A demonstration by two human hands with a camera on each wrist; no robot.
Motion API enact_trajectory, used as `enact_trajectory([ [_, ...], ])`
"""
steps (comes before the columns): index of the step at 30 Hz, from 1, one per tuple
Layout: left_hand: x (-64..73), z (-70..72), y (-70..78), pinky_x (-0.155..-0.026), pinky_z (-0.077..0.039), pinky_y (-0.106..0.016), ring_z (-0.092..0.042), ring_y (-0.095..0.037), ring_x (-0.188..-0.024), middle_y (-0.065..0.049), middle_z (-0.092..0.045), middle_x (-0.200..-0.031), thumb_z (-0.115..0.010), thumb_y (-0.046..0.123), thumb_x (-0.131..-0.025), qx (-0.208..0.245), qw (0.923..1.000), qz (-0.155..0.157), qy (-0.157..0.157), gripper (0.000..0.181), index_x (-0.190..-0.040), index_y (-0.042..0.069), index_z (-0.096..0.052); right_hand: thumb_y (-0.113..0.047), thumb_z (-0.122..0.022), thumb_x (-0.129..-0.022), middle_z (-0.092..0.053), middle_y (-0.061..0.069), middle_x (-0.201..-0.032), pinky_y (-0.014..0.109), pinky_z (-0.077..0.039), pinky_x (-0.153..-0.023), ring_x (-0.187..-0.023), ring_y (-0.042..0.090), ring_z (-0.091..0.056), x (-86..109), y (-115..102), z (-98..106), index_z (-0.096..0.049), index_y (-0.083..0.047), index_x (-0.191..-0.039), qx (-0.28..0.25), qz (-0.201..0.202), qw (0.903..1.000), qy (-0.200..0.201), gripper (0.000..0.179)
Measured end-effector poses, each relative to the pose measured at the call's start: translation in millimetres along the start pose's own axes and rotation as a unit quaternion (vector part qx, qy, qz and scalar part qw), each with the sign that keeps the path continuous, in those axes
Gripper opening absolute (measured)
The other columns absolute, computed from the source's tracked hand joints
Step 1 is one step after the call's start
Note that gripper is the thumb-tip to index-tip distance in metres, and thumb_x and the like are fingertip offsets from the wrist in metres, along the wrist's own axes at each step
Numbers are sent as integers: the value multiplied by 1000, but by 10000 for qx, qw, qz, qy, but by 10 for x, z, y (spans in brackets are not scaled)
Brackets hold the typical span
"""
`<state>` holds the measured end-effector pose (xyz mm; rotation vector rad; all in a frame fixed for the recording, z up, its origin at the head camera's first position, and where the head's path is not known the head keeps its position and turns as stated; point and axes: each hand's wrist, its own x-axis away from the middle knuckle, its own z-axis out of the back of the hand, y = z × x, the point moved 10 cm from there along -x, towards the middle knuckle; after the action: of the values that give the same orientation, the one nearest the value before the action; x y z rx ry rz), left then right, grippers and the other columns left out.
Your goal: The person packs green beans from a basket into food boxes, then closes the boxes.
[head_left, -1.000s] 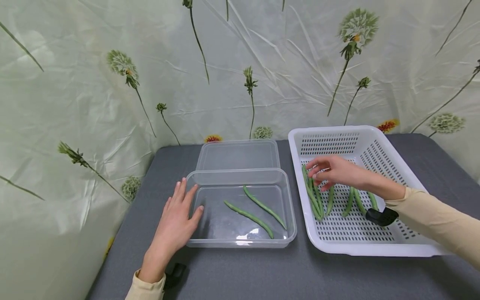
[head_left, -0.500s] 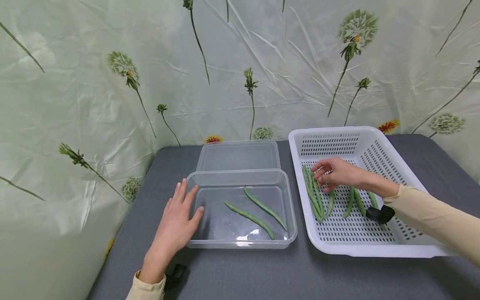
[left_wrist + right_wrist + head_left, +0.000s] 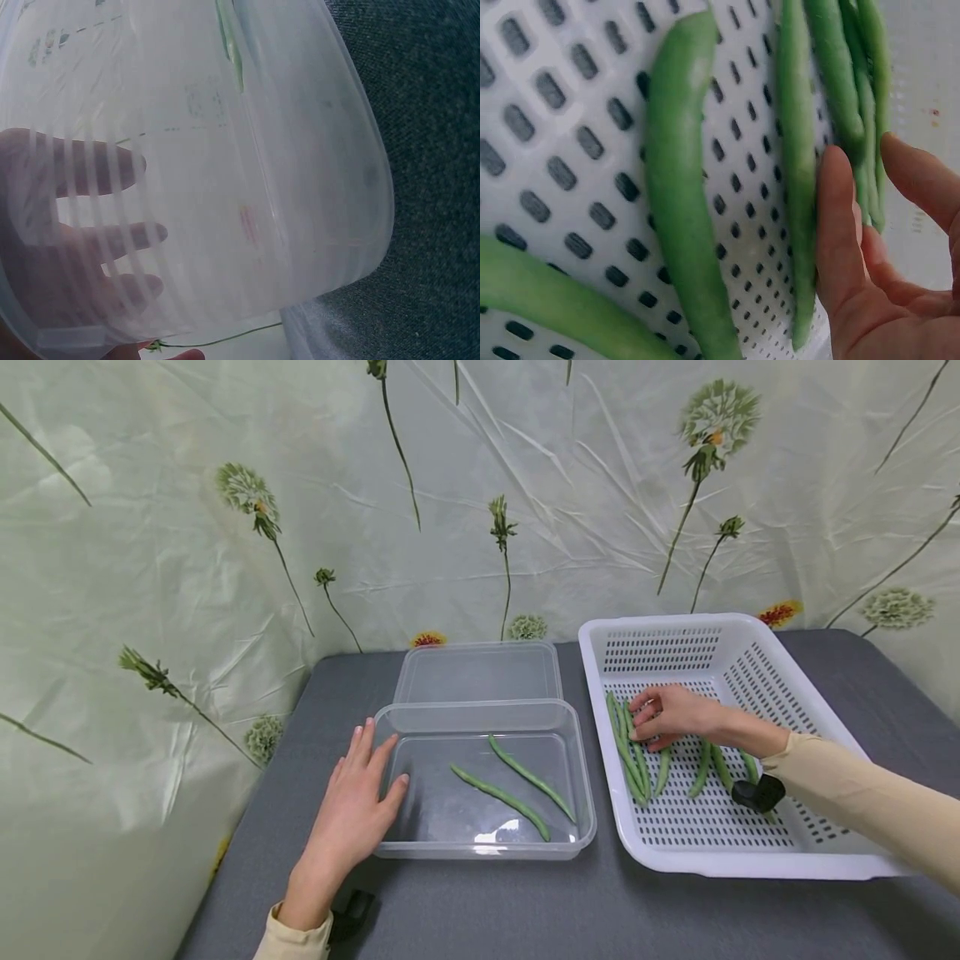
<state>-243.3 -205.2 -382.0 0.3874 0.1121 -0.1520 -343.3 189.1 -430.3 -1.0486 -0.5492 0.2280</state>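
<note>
Desk (image 3: 525, 910) covered in dark grey cloth. Behind it hangs a pale, creased, glossy sheet (image 3: 420, 585) printed with dandelion heads and long stems. Person's sleeves are cream (image 3: 847, 793); a black unit (image 3: 759, 794) is worn at the right wrist.

Containers: clear plastic box (image 3: 510, 850) at centre, two green beans (image 3: 502, 794) lying apart on its floor, roughly parallel and slanting. A flat translucent panel (image 3: 480, 672) lies directly behind the box. To the right, a white perforated basket (image 3: 750, 863) holds more beans: a bundle (image 3: 632, 768) side by side along the left wall, and several looser ones (image 3: 701, 770) towards the middle, partly covered by the right forearm.

Left hand (image 3: 354, 806): at the box's left wall, fingers spread and seen through the plastic in the left wrist view. Right hand (image 3: 675, 714): inside the basket at the bundle, thumb and forefinger apart; the right wrist view shows beans in line with that gap. Contact between fingertips and beans cannot be made out with confidence.

Versus 1.0 s ago: right hand sits slightly lower and further right, exposing more of the bundle's far ends. Left hand and the pair in the box essentially unchanged.
</note>
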Motion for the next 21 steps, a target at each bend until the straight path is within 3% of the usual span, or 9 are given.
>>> enact_trajectory([
  [8, 3, 14, 19, -111, -16, -65, -6, -35, -149, -19, -10, -162, -60, 25, -98, 49, 10000, -57, 58, 60, -149, 2, -40, 1, -74, -83, -56, 18, -99, 40, -59, -70, -75, 25, -67, -12, -4, -41, -40, 15, -126, 161, 4, 9998, 125, 56],
  [16, -1, 18, 23, -111, -16, -65, -5, -34, -149, -18, -9, -163, -59, 25, -99, 123, 9999, -96, 32, 60, -150, 3, -39, 2, -63, -86, -57, 26, -112, 41, -58, -74, -84, 23, -66, -4, -4, -27, -32, 19, -138, 109, -62, 9999, 40, 63],
  [21, -3, 11, 14, -111, -16, -65, -5, -34, -149, -18, -9, -163, -59, 26, -99, 151, 9998, -89, 22, 60, -150, 3, -40, 1, -60, -87, -61, 25, -111, 39, -58, -77, -92, 23, -66, -7, -36, -11, -33, 23, -138, 168, 75, 9998, 75, 62],
])
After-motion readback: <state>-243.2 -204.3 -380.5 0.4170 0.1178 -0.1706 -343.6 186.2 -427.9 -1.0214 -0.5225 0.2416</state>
